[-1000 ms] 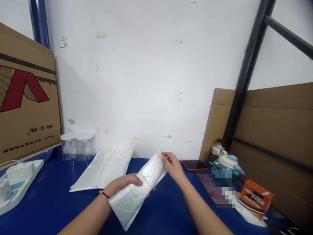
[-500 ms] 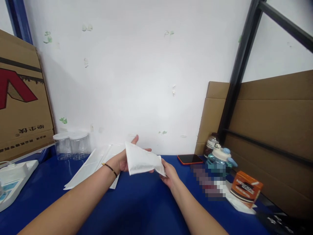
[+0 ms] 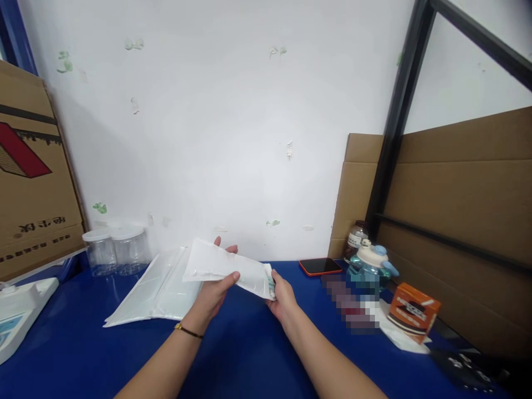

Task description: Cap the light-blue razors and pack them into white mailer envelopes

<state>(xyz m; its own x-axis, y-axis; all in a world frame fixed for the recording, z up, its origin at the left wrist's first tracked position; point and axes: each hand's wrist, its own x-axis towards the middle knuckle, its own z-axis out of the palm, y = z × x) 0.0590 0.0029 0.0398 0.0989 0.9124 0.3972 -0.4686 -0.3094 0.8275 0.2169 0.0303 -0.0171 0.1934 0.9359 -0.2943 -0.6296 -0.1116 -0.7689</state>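
Observation:
A soft white pouch hangs tilted above the blue table, its left end higher than its right. My left hand is closed on its middle, thumb on the near face and fingers showing behind the far edge. At the right end, my right hand pinches the pouch, where a little blue-green shows at its end. What lies inside the pouch cannot be made out. Behind and left of my left hand, flat white packets lie on the table.
Two clear jars with white lids stand by the wall. A white power strip lies at the left. At the right are a phone, a brown bottle, a teal drinking bottle and an orange box.
My left hand has shifted round so its thumb lies over the pouch's near face. The pouch has turned flatter and its blue-green right end shows. The view has swung slightly right.

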